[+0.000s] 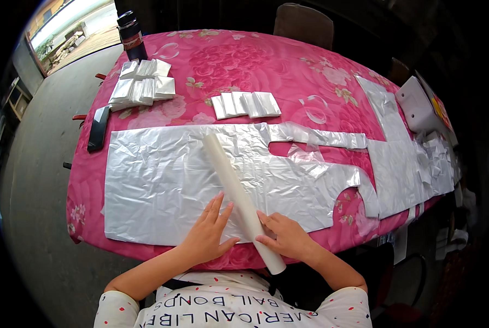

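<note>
A large silvery-white thin plastic sheet, shaped like an apron with strap-like strips and cut-outs at its right end, lies crinkled across the table. Slanting over it is a long whitish tube or roll, whose lower end reaches past the near table edge. My left hand rests palm down on the sheet just left of the roll, fingers and thumb spread. On the roll's right side, my right hand has its thumb and fingers bent onto the roll's lower half. Its remaining fingers are partly hidden.
Small folded plastic packets lie beyond the sheet, with more stacked at far left. A phone and dark bottle are on the left. More plastic sheets and a white box occupy the right. Pink flowered cloth covers the table.
</note>
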